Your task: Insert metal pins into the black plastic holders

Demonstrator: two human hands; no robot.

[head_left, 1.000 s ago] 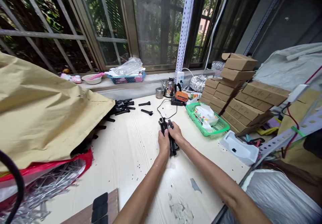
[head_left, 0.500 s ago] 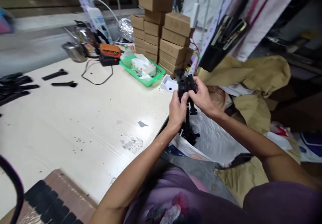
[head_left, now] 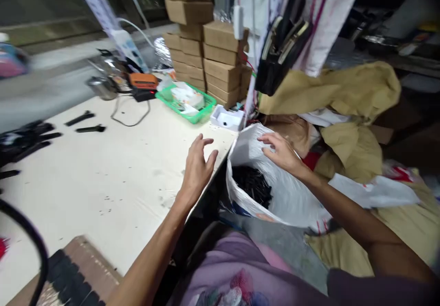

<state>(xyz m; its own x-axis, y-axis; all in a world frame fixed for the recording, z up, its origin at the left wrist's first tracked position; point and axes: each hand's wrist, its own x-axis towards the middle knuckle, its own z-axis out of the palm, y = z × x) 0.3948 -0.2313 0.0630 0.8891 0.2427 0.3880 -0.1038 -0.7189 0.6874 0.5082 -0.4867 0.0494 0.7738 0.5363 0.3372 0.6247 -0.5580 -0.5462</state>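
The person's left hand (head_left: 199,166) is hovering over the table (head_left: 137,177) near its right edge, empty, with the fingers extending forward and the thumb standing well apart from them. The left forearm (head_left: 154,251) is slanting up to it from the lower middle of the view. The right hand (head_left: 283,154) is hanging over the white sack (head_left: 292,205) beside the table, likewise empty, its loosely bent fingers spreading and pointing left, toward the other hand. The right forearm (head_left: 343,214) is reaching in from the lower right, crossing above the sack's right side; whether it is touching the rim cannot be told. Black parts (head_left: 252,184) are lying heaped inside the sack, below and between the two hands. Two loose black pieces (head_left: 91,128) are lying on the table's far left part.
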